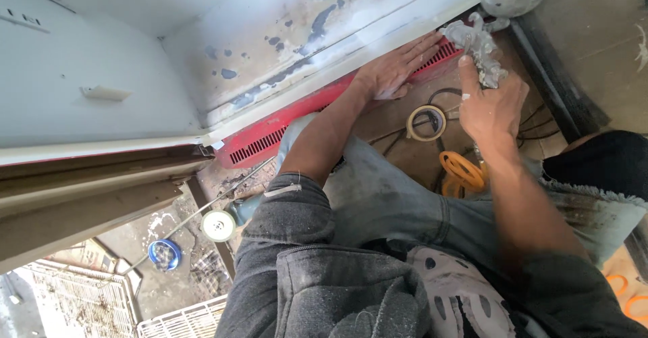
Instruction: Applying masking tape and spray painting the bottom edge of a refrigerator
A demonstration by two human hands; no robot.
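My left hand (395, 71) lies flat, fingers spread, on the lower edge of a white cabinet panel (317, 34) with chipped, patchy paint, just over a red slotted grille (260, 142). My right hand (491, 105) grips a grey, paint-crusted spray gun (478, 46), whose top end sits against the panel edge a little to the right of my left fingertips. My knees in grey jeans (385, 189) are below both arms.
A roll of masking tape (426, 122), black cables and an orange tool (463, 172) lie on the floor between my arms. A power tool with a white disc (218, 225), a blue lid (164, 253) and white wire racks (182, 319) lie lower left. An open white door (74, 74) stands left.
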